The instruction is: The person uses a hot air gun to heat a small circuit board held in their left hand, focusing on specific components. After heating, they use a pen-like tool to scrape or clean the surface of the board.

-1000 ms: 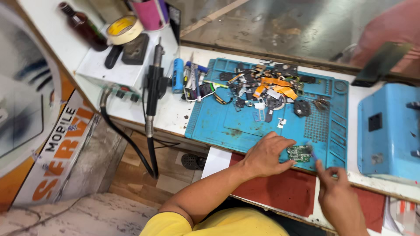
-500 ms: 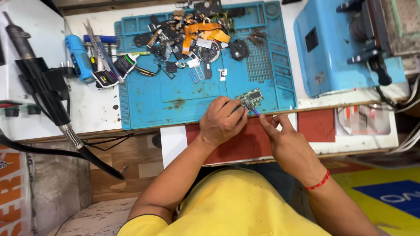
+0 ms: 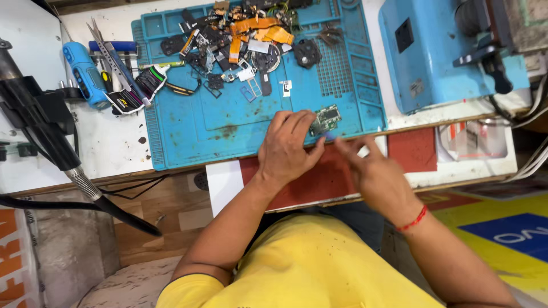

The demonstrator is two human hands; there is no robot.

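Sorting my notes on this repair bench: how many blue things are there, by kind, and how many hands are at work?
Blue work mat: 1
Blue machine: 1
Blue handheld tool: 1
Hands: 2, the left hand holding the small green circuit board, the right hand beside it
Total: 5

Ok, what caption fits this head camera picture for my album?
Left hand holds a small circuit board on the blue repair mat while the right hand reaches toward it.
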